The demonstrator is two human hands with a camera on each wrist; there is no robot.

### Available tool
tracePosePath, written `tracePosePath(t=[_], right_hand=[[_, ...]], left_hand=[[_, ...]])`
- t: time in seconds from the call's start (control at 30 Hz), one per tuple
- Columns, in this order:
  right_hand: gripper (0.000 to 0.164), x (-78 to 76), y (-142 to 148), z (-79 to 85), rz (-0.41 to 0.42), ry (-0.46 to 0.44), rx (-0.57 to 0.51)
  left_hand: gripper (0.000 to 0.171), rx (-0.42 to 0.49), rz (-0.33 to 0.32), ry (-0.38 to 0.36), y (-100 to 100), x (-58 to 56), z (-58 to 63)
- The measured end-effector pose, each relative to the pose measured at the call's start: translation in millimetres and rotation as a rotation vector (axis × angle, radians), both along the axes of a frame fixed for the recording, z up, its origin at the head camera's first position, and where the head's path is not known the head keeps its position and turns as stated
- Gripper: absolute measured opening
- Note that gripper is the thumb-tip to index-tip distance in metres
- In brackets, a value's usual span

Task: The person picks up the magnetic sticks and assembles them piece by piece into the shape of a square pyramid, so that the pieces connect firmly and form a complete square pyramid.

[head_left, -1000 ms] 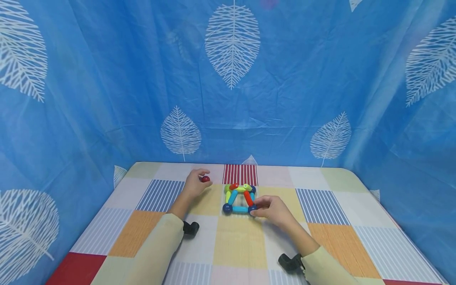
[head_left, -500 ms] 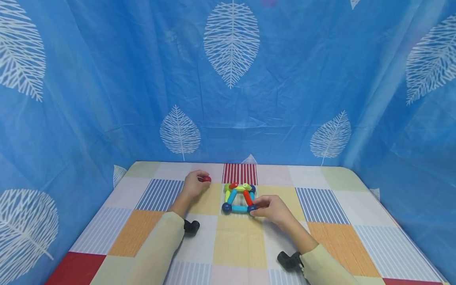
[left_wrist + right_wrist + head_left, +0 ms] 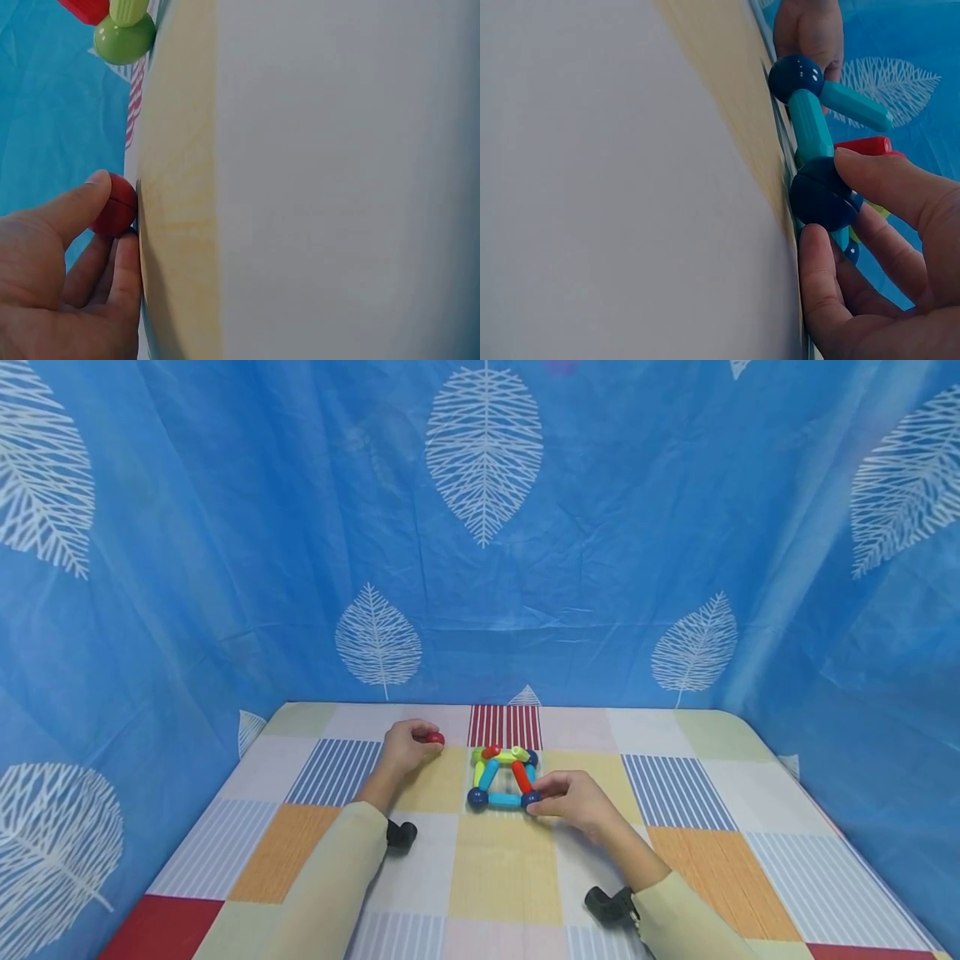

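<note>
My left hand [image 3: 406, 750] pinches a red ball [image 3: 436, 739] between thumb and fingertips, low at the tablecloth; the left wrist view shows the seam across this ball [image 3: 116, 210]. To its right stands a frame of toy rods and balls, with a turquoise front rod [image 3: 504, 800] between two dark blue balls. At the frame's front right corner, my right hand [image 3: 579, 800] holds the dark blue ball [image 3: 826, 196] between thumb and fingers. A red rod [image 3: 521, 777] and a turquoise rod [image 3: 488, 775] slope up from the front corners. A green ball [image 3: 124, 39] marks the back left corner.
A patchwork-patterned cloth [image 3: 506, 868] covers the table. Blue curtains [image 3: 585, 568] with white leaf prints enclose its back and sides. Black wrist mounts [image 3: 609, 906] stick out at both sleeves.
The left fingers have closed around the red ball, which has shifted very slightly. My right hand keeps its hold on the corner ball, and the frame stays in place.
</note>
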State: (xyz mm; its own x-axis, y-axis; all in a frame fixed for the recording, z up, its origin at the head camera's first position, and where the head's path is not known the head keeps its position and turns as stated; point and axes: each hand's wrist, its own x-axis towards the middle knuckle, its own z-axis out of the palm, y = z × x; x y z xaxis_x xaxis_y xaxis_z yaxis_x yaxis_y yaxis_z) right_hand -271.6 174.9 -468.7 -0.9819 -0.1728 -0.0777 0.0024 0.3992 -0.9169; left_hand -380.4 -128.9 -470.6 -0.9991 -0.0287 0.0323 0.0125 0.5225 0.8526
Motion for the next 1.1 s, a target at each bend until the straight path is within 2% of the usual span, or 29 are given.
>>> tracePosePath(t=[0.13,0.5,0.63,0.83,0.97,1.1], right_hand=[[0.033,-0.3,1,0.3,0.005,-0.010,-0.005],[0.030,-1.4,1,1.2,-0.005,-0.023,-0.010],[0.030,-1.1,0,1.7,-0.008,-0.028,-0.015],[0.029,0.2,0,2.8,-0.017,-0.025,-0.001],[0.028,0.1,0,3.2,-0.017,-0.020,-0.002],[0.029,-0.9,1,1.5,-0.004,-0.010,-0.008]], left_hand=[[0.030,0.007,0.010,-0.024,0,-0.5,0.2],[0.032,-0.002,-0.006,-0.027,-2,-1.9,-0.1],[0.031,-0.021,-0.025,-0.006,-3,-1.0,0.8],[0.032,-0.047,-0.108,0.015,-1,8.0,4.3],[0.038,-0.014,-0.170,0.007,5,17.0,9.5],[0.036,0.050,-0.240,0.008,12,23.1,15.7]])
